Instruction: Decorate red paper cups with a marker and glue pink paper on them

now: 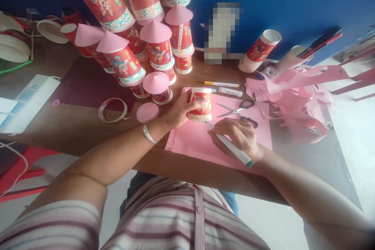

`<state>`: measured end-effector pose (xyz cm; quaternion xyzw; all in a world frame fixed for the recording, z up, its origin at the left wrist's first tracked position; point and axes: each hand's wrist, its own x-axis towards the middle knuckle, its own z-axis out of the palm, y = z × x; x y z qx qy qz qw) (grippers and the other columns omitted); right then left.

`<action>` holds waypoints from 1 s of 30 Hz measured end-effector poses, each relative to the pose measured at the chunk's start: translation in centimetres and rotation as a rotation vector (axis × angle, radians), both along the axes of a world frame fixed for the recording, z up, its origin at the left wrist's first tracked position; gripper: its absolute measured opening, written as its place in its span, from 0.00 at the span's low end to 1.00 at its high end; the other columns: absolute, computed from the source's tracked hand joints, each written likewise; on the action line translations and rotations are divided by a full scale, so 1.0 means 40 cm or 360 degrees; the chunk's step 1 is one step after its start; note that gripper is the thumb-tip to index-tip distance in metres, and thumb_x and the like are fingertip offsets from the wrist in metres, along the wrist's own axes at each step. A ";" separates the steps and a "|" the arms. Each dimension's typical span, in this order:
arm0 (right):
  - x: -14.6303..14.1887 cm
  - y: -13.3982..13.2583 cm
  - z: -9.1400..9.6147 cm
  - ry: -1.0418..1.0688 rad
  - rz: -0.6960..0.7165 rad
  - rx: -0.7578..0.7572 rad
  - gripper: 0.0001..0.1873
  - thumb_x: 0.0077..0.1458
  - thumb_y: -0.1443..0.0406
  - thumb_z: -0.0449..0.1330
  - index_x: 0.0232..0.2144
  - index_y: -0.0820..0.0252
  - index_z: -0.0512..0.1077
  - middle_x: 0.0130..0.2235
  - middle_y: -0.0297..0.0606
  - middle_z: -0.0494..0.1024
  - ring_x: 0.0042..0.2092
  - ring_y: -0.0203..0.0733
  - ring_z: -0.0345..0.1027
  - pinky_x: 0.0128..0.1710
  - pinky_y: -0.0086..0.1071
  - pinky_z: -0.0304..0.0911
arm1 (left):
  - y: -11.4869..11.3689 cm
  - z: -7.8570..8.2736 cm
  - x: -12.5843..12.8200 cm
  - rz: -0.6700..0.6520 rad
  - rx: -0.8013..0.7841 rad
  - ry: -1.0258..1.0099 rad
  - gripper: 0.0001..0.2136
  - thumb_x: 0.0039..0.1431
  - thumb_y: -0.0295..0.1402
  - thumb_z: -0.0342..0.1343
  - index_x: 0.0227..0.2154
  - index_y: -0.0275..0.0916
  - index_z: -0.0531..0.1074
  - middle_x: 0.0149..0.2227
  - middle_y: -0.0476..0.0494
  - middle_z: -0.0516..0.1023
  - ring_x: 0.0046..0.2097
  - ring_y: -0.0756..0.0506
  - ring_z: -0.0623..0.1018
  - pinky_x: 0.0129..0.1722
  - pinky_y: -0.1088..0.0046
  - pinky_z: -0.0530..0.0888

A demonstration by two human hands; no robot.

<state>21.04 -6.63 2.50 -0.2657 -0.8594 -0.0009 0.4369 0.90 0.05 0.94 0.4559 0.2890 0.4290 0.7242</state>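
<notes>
My left hand is wrapped round a red paper cup with a printed figure and a white band at its lower edge. Coloured marks show on that band. In my right hand is a white marker with a green end cap. Its tip is close to the cup's lower edge; whether it touches I cannot tell. Beneath both hands lie pink paper sheets. Open scissors with black handles rest on the paper, just beyond my right hand. A capped marker lies behind the cup.
Stacked red cups with pink cone tops stand at the back left. A tape roll and a pink disc lie left of my forearm. Pink paper scraps pile up at right, near a pen holder and an upright cup.
</notes>
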 end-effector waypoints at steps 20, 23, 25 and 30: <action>-0.001 0.005 -0.004 -0.0020 0.0011 0.0021 0.12 0.63 0.77 0.64 0.42 0.57 0.70 0.31 0.31 0.79 0.29 0.37 0.76 0.27 0.29 0.72 | 0.002 -0.006 0.000 -0.0038 0.0014 -0.0010 0.17 0.54 0.44 0.72 0.35 0.38 0.74 0.34 0.47 0.76 0.37 0.47 0.76 0.40 0.68 0.75; -0.001 0.005 -0.005 -0.0045 0.0013 -0.0013 0.12 0.63 0.77 0.65 0.42 0.57 0.70 0.31 0.30 0.79 0.29 0.36 0.76 0.28 0.29 0.72 | 0.003 -0.005 -0.002 -0.0048 0.0015 -0.0004 0.17 0.54 0.44 0.73 0.35 0.38 0.75 0.35 0.46 0.77 0.38 0.46 0.77 0.41 0.67 0.76; -0.002 0.005 -0.006 -0.0048 0.0015 -0.0018 0.12 0.63 0.77 0.64 0.41 0.58 0.71 0.30 0.31 0.79 0.29 0.36 0.76 0.28 0.29 0.72 | 0.003 -0.002 -0.002 -0.0053 0.0029 -0.0001 0.18 0.53 0.45 0.73 0.35 0.37 0.75 0.35 0.45 0.77 0.38 0.47 0.77 0.41 0.67 0.76; -0.004 0.005 -0.007 -0.0033 0.0015 0.0002 0.12 0.63 0.77 0.64 0.41 0.57 0.71 0.31 0.30 0.79 0.29 0.36 0.76 0.28 0.29 0.73 | 0.004 -0.001 -0.002 -0.0049 0.0032 0.0008 0.19 0.52 0.44 0.74 0.36 0.36 0.75 0.35 0.45 0.77 0.37 0.47 0.77 0.40 0.67 0.75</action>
